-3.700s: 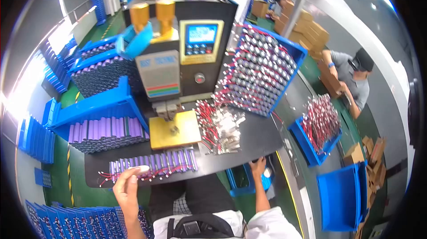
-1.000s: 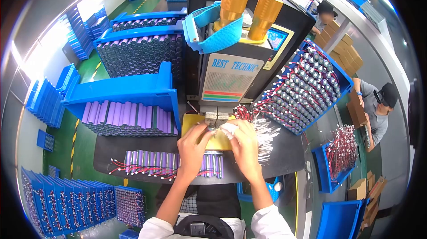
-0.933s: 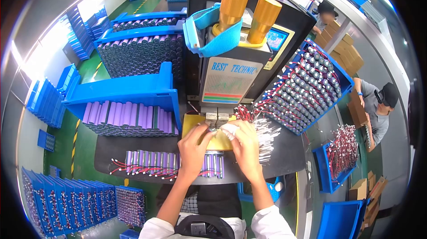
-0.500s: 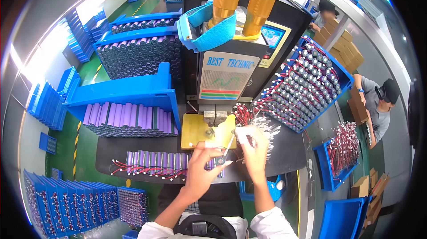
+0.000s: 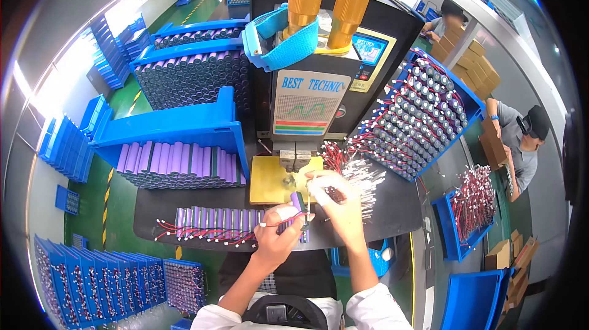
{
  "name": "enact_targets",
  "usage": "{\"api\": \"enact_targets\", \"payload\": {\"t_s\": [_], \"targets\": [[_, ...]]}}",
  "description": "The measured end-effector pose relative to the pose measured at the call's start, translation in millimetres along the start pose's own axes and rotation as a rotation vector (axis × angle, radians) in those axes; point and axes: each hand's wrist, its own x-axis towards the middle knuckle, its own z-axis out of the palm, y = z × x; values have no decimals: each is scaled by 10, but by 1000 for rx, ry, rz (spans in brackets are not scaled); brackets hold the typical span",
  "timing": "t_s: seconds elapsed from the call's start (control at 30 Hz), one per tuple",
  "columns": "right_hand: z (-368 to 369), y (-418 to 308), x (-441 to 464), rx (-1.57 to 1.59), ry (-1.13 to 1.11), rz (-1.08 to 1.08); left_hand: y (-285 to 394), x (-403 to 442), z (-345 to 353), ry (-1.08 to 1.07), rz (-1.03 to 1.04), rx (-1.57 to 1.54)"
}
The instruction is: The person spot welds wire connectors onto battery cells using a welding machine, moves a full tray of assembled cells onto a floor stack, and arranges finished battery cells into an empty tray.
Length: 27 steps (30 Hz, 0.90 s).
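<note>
My left hand (image 5: 277, 236) is closed around a purple battery cell (image 5: 297, 201), which tilts up above the near edge of the yellow plate. Pinched in my right hand (image 5: 336, 200) is a thin pale strip (image 5: 308, 198) beside that cell. A red and black wire runs across my left fingers. Left of my hands, a row of purple cells (image 5: 215, 218) with red and black leads lies along the near table edge. The yellow plate (image 5: 264, 186) sits beneath the metal electrodes (image 5: 295, 157) of the machine (image 5: 308, 101).
Loose white and red wires (image 5: 366, 186) lie right of the plate. A blue crate (image 5: 172, 122) of purple cells stands left, a blue tray (image 5: 475, 109) of wired cells right. Farther right, a blue bin (image 5: 451, 238) holds wires and a person (image 5: 521, 139) handles a box.
Both hands came from under the electrodes toward the table's near edge. The cell in my left hand has since turned, showing its purple side.
</note>
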Motion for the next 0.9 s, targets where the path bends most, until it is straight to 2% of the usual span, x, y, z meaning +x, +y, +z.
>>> {"api": "enact_targets", "payload": {"t_s": [0.07, 0.1, 0.17, 0.27, 0.3, 0.4, 0.43, 0.53, 0.57, 0.67, 0.77, 0.9], "targets": [[53, -21, -51, 194, -55, 220, 3, 64, -6, 60, 102, -2], [55, 16, -63, 228, -67, 247, -13, 46, 9, 92, 114, -33], [49, 25, -83, 206, -83, 189, -66, 1, 50, 155, 141, -94], [54, -64, -77, 169, -90, 162, 117, 164, -130, -21, -16, 25], [53, -102, -70, 157, -90, 164, 122, 178, -53, 121, -171, -1], [12, -140, -56, -57, -81, 46, 47, 301, -92, 108, -661, -463], [5, -134, -57, -91, -87, 8, -18, 369, -155, 32, -927, -718], [5, -131, -59, -179, -98, -82, -275, 473, -291, -344, -1113, -1067], [9, -143, -67, -202, -96, -97, -330, 464, -290, -444, -1060, -1097], [9, -158, -86, -252, -101, -128, -270, 536, -273, -507, -974, -1001], [36, -75, -107, -274, -65, -212, -295, 544, -257, -530, -989, -1014], [152, 0, -186, -484, 85, -348, -278, 513, -153, -344, -1017, -973]]}}
